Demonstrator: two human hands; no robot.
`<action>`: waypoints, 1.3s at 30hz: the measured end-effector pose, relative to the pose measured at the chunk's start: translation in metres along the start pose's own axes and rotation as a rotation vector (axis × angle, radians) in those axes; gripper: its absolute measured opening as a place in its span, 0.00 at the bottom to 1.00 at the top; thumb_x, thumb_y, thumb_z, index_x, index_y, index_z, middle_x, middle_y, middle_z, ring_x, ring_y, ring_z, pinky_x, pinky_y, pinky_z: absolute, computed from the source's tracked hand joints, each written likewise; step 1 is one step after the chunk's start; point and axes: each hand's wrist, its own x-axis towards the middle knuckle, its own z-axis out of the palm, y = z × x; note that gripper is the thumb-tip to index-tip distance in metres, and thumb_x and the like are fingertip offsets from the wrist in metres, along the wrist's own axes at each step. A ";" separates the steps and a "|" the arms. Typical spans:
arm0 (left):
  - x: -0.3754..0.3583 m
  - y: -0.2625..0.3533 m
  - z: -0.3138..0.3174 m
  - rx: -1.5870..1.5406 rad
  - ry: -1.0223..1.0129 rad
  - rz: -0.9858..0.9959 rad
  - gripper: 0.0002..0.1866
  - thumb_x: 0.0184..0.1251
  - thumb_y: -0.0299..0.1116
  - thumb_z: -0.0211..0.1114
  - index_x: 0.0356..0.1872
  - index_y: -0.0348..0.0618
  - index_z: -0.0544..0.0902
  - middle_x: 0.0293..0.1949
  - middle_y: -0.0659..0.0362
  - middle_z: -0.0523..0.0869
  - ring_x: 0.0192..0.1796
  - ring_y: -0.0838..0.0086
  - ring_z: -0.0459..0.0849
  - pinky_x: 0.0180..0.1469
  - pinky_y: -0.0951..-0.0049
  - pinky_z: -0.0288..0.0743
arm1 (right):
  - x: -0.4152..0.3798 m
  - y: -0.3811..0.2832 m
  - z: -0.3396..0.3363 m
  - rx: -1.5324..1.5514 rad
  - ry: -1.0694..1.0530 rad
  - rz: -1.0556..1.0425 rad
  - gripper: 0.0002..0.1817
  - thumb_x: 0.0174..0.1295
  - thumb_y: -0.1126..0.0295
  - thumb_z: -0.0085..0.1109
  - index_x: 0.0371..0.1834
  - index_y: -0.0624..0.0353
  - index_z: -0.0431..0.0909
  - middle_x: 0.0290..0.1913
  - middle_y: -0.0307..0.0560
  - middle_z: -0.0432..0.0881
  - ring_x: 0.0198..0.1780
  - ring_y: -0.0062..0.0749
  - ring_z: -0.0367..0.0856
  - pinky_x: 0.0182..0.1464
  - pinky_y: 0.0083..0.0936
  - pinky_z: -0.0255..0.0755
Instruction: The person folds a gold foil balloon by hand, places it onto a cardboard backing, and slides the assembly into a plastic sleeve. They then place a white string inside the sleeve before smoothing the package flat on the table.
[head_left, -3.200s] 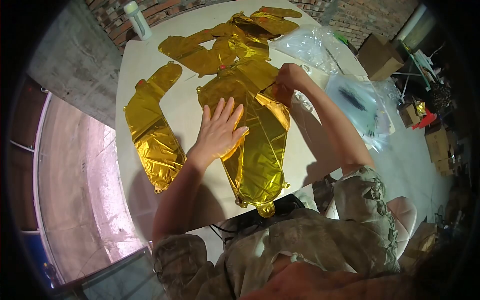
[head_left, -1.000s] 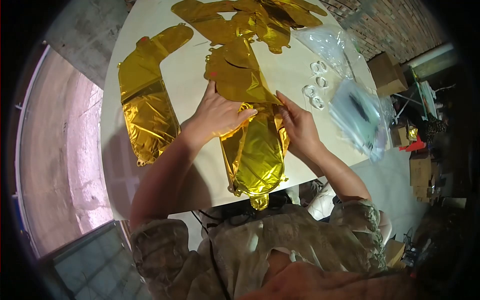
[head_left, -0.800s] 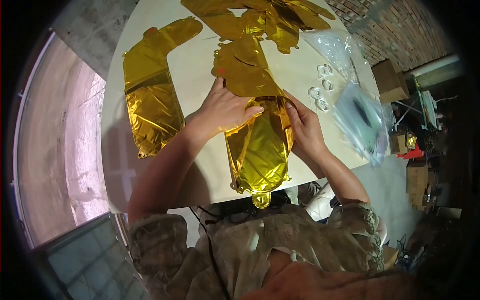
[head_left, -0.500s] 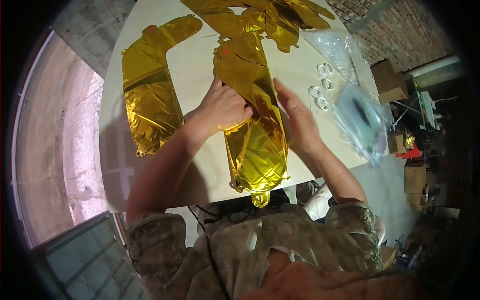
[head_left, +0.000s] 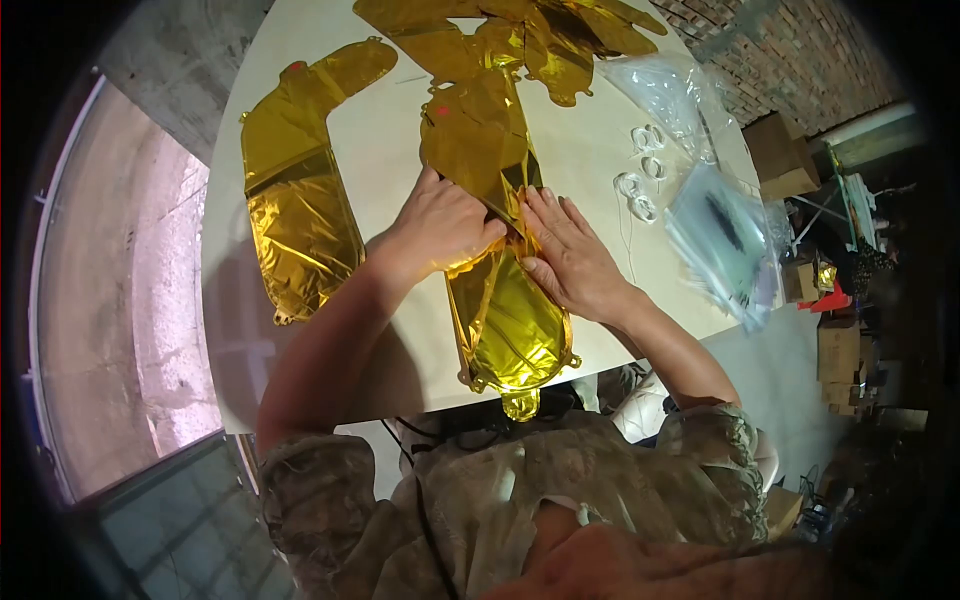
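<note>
A gold foil piece (head_left: 515, 340) lies lengthwise in front of me, creased and partly folded at its middle. My left hand (head_left: 445, 222) has its fingers curled around the left side of that fold and grips the foil. My right hand (head_left: 575, 255) rests flat on the foil's right edge, fingers stretched out. A second gold foil piece (head_left: 300, 190), bent near its top, lies to the left. More gold foil (head_left: 560, 45) is heaped at the far end, touching or overlapping the middle piece.
White coiled strings (head_left: 640, 195) lie right of my right hand. Clear plastic bags (head_left: 725, 235) sit at the right edge of the pale table (head_left: 385, 140). Cardboard boxes (head_left: 780, 160) stand beyond the table on the right, near a brick wall.
My right hand has moved left and down onto the foil's right edge. The left hand keeps its grip with little movement, and the foil has shifted slightly.
</note>
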 end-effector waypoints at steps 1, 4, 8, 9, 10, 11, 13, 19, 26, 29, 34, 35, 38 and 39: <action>0.000 0.000 0.003 -0.020 0.070 -0.002 0.25 0.65 0.45 0.57 0.59 0.42 0.79 0.60 0.51 0.79 0.69 0.60 0.68 0.74 0.52 0.47 | 0.000 0.000 0.000 -0.020 -0.005 0.005 0.35 0.72 0.59 0.50 0.78 0.63 0.51 0.79 0.58 0.51 0.80 0.52 0.48 0.78 0.47 0.41; -0.001 -0.004 0.013 -0.032 0.127 -0.005 0.29 0.65 0.48 0.59 0.62 0.39 0.75 0.63 0.48 0.76 0.71 0.58 0.65 0.75 0.52 0.45 | 0.000 -0.001 -0.001 -0.041 -0.028 0.012 0.36 0.72 0.58 0.49 0.77 0.63 0.51 0.78 0.58 0.52 0.80 0.51 0.48 0.79 0.47 0.41; -0.001 -0.004 0.008 -0.027 0.157 0.003 0.38 0.64 0.55 0.61 0.66 0.36 0.70 0.65 0.44 0.73 0.73 0.55 0.62 0.77 0.52 0.40 | -0.001 -0.002 0.001 -0.050 -0.020 0.026 0.36 0.72 0.57 0.50 0.77 0.64 0.52 0.78 0.59 0.53 0.80 0.50 0.47 0.79 0.47 0.40; -0.001 -0.002 0.007 -0.022 0.151 0.009 0.38 0.64 0.55 0.61 0.66 0.36 0.70 0.65 0.44 0.73 0.73 0.55 0.62 0.77 0.52 0.40 | -0.001 -0.001 0.001 -0.052 -0.017 0.021 0.36 0.72 0.57 0.50 0.77 0.64 0.51 0.78 0.59 0.53 0.80 0.50 0.47 0.79 0.47 0.40; 0.000 -0.001 0.007 -0.040 0.170 -0.029 0.40 0.64 0.56 0.62 0.68 0.36 0.67 0.65 0.44 0.72 0.73 0.53 0.61 0.77 0.51 0.40 | -0.001 -0.001 0.001 -0.055 -0.014 0.016 0.37 0.72 0.56 0.50 0.77 0.64 0.51 0.78 0.59 0.53 0.80 0.50 0.47 0.79 0.47 0.40; 0.001 0.001 0.005 -0.056 0.190 -0.067 0.42 0.63 0.57 0.63 0.69 0.36 0.65 0.66 0.44 0.71 0.73 0.52 0.61 0.77 0.51 0.41 | -0.002 -0.001 0.001 -0.052 -0.006 0.020 0.37 0.72 0.56 0.50 0.77 0.64 0.51 0.78 0.59 0.53 0.80 0.50 0.47 0.79 0.47 0.40; 0.004 0.001 -0.001 -0.159 0.262 -0.087 0.42 0.63 0.54 0.66 0.70 0.35 0.63 0.66 0.43 0.70 0.72 0.52 0.62 0.76 0.51 0.45 | -0.002 -0.001 0.000 -0.057 -0.014 0.018 0.38 0.72 0.55 0.49 0.77 0.65 0.50 0.78 0.59 0.53 0.80 0.50 0.47 0.79 0.46 0.40; 0.001 -0.034 0.021 -0.944 0.652 -0.268 0.35 0.69 0.39 0.65 0.72 0.37 0.61 0.67 0.44 0.68 0.63 0.56 0.72 0.65 0.62 0.68 | -0.002 -0.001 0.002 -0.050 -0.003 0.023 0.37 0.71 0.55 0.50 0.77 0.64 0.52 0.78 0.59 0.52 0.80 0.50 0.46 0.79 0.46 0.39; 0.001 -0.012 -0.006 -0.139 0.594 -0.069 0.13 0.66 0.41 0.65 0.47 0.48 0.87 0.58 0.57 0.83 0.68 0.60 0.74 0.71 0.55 0.60 | -0.002 -0.002 0.002 -0.077 -0.047 0.018 0.33 0.71 0.56 0.50 0.77 0.55 0.57 0.79 0.59 0.51 0.80 0.51 0.46 0.79 0.47 0.39; 0.001 -0.004 -0.009 -0.068 0.376 0.042 0.16 0.67 0.43 0.64 0.51 0.49 0.86 0.61 0.57 0.81 0.68 0.61 0.73 0.72 0.54 0.59 | -0.002 -0.002 0.002 -0.051 -0.031 0.027 0.31 0.71 0.56 0.50 0.76 0.52 0.60 0.79 0.58 0.51 0.80 0.52 0.46 0.79 0.48 0.39; -0.002 -0.004 0.000 -0.037 0.270 0.106 0.19 0.69 0.46 0.61 0.54 0.47 0.84 0.65 0.54 0.77 0.70 0.61 0.71 0.74 0.53 0.57 | -0.001 -0.002 -0.001 -0.024 -0.050 0.026 0.31 0.72 0.58 0.50 0.76 0.53 0.59 0.79 0.59 0.50 0.80 0.52 0.45 0.79 0.48 0.38; -0.002 -0.004 0.001 -0.061 0.228 0.078 0.20 0.70 0.46 0.61 0.55 0.46 0.84 0.65 0.53 0.77 0.70 0.61 0.71 0.74 0.54 0.57 | -0.002 0.001 -0.002 -0.028 -0.049 0.022 0.31 0.72 0.58 0.50 0.76 0.53 0.59 0.79 0.59 0.50 0.80 0.52 0.45 0.79 0.48 0.38; -0.004 -0.005 0.002 -0.086 0.183 0.033 0.20 0.70 0.46 0.60 0.54 0.46 0.84 0.64 0.53 0.78 0.70 0.61 0.70 0.74 0.54 0.56 | 0.005 0.011 -0.013 0.096 -0.076 -0.014 0.30 0.74 0.59 0.48 0.76 0.55 0.59 0.78 0.61 0.51 0.80 0.53 0.46 0.79 0.46 0.40; -0.004 -0.005 0.001 -0.096 0.168 0.020 0.20 0.70 0.46 0.60 0.54 0.46 0.84 0.64 0.53 0.78 0.70 0.61 0.70 0.74 0.54 0.56 | 0.011 0.013 -0.022 0.276 -0.049 0.042 0.29 0.74 0.60 0.48 0.76 0.58 0.58 0.78 0.62 0.52 0.79 0.55 0.47 0.78 0.45 0.42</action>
